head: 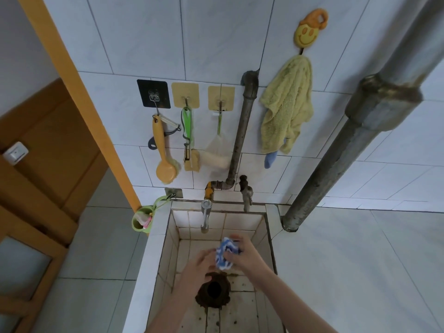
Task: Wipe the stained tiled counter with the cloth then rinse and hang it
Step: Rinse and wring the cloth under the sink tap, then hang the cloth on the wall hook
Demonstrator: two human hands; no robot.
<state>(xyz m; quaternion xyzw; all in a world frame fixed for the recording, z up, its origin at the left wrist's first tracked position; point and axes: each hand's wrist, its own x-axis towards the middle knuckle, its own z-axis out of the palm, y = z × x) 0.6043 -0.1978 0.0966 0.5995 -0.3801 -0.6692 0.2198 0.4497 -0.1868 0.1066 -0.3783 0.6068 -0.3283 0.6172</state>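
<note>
While one bunched cloth [226, 254] is over one sink [240, 221], right hand [248, 255] grasping it, left hand [195, 266] pinching it

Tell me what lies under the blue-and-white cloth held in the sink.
Below the blue-and-white cloth, held by the left hand and right hand, are the stained tiled sink floor and its dark drain hole. The tiles directly beneath the hands are covered.

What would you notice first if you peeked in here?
Probably the yellow smiley-face hook high on the wall, with a fuzzy yellow towel hanging under it. Then the left hand and right hand holding a bunched blue-and-white cloth over the stained tiled sink, near the tap.
</note>
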